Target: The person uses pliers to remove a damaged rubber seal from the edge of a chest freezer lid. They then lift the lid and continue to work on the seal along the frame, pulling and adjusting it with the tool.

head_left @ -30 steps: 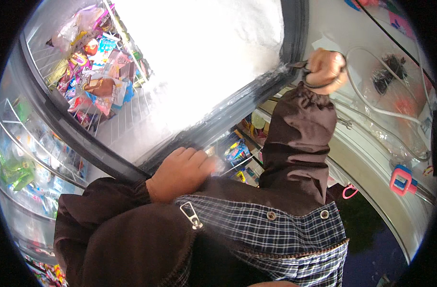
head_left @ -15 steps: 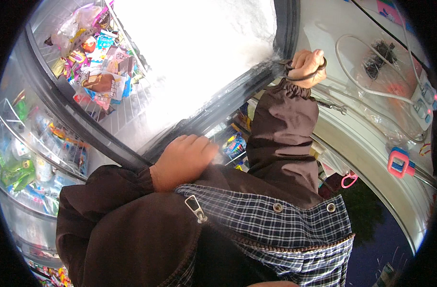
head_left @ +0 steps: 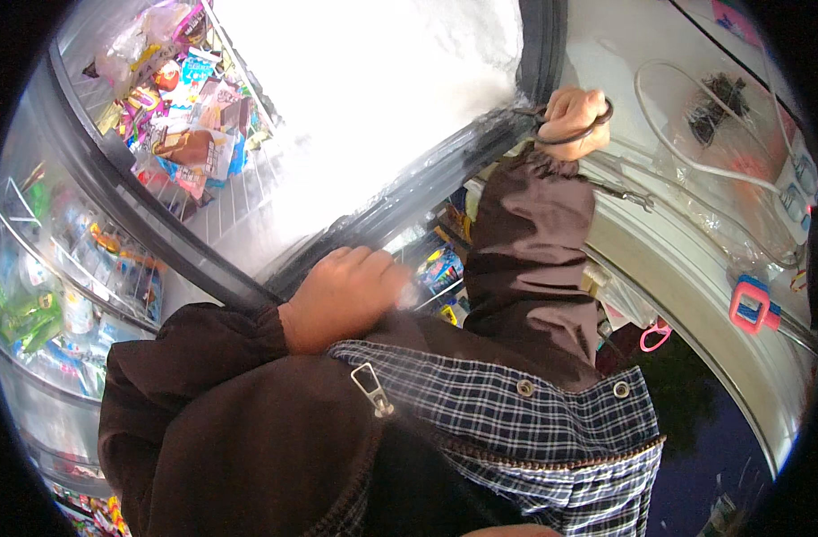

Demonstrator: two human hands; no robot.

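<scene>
Your right hand [head_left: 574, 123] is curled up tight around the handle loops of a dark pair of scissors [head_left: 538, 115]. One loop goes round the outside of your fist. The scissors are at the right corner of the open freezer, by its thick dark rim [head_left: 427, 174]. They lie mostly sideways: the loops are on the right, and the blade end points left from your fist, in toward the white frost [head_left: 409, 98]. The blade end is right at the edge of that frost, but it is blurry and bright there, so you can't tell how deep it goes.

Your right hand is much nearer to that frosty corner. Your left hand [head_left: 342, 295] is well apart from it, down by the other end of the same rim. Its fingers are bent, with the back of the hand facing up. A pale, blurry spot shows just beside the fingers, and you can't tell if they pinch something or only rest on the rim.

The frost spreads up and left from the scissors. Past it, on the left, is a wire basket [head_left: 245, 192] with a pile of bright snack packs [head_left: 190, 134]. Off to the right of your right hand, a white cord [head_left: 646, 125] loops over a pale top.
</scene>
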